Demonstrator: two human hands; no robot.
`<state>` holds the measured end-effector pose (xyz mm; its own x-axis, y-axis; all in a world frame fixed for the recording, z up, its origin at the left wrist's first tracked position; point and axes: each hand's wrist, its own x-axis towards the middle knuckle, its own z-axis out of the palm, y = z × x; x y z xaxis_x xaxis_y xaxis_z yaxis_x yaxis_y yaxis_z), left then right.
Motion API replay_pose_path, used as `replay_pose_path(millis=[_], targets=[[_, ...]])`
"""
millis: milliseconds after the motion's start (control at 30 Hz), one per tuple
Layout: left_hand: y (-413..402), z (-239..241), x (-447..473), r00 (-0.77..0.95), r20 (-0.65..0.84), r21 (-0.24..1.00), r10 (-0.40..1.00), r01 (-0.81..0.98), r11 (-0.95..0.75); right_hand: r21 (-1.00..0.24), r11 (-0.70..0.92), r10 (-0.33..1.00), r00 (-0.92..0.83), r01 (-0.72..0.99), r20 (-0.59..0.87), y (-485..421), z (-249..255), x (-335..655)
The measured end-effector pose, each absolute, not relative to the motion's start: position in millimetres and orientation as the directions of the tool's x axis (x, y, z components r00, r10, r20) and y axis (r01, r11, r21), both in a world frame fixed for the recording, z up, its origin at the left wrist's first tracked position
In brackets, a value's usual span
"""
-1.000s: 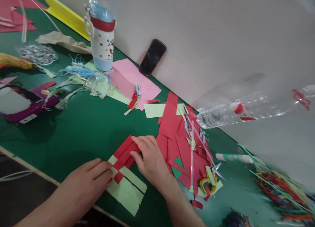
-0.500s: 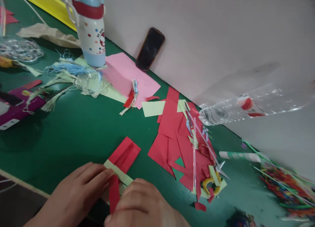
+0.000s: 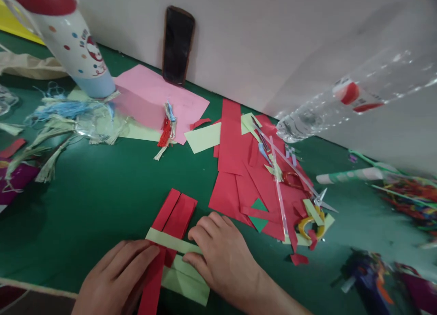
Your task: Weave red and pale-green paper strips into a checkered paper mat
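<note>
At far left, pale tassels (image 3: 51, 137) lie on the green counter (image 3: 102, 196), with a dotted cup (image 3: 77, 51) standing behind them. At the near edge the left hand (image 3: 116, 278) lies flat, fingers (image 3: 136, 258) together and stretched out, pressing on a red strip (image 3: 152, 283) that runs toward the person. That strip belongs to the weave (image 3: 170, 228) of red and pale green paper, which lies on the counter between the two hands. A pink sheet (image 3: 153, 94) lies farther back, and a phone (image 3: 177, 44) leans on the wall. The right hand (image 3: 225, 260) rests just right of the weave, fingers (image 3: 200, 233) slightly apart, tips touching a green strip (image 3: 170, 242) without closing round it. Farther right lies a heap of red paper (image 3: 239, 165) with yellow-handled scissors (image 3: 312, 215) on its edge, and a clear bottle (image 3: 341, 105) behind.
</note>
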<state>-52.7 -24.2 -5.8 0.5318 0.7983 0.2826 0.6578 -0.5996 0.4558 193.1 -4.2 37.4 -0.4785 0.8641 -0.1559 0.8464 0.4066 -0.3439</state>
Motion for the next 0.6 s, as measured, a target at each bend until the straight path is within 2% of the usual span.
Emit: replay_pose_path(millis=[133, 300, 400, 600], targets=[[-27.1, -8.9, -55.8, 0.549, 0.236, 0.450, 0.802, 0.670, -0.591, -0.344, 0.412, 0.865, -0.481, 0.843, -0.141, -5.6, 34.6, 191.6], [-32.6, -12.4, -56.3, 0.521, 0.207, 0.499, 0.828, 0.672, -0.547, -0.353, 0.428, 0.863, -0.492, 0.832, -0.114, -7.9, 31.6, 189.6], [-34.9, -13.5, -55.5, 0.512, 0.200, 0.520, 0.835, 0.667, -0.534, -0.337, 0.469, 0.841, -0.529, 0.817, -0.112, -10.5, 32.2, 188.6], [-35.4, -14.4, -55.8, 0.495, 0.213, 0.561, 0.842, 0.643, -0.521, -0.384, 0.499, 0.822, -0.564, 0.777, -0.074, -15.2, 33.2, 189.9]])
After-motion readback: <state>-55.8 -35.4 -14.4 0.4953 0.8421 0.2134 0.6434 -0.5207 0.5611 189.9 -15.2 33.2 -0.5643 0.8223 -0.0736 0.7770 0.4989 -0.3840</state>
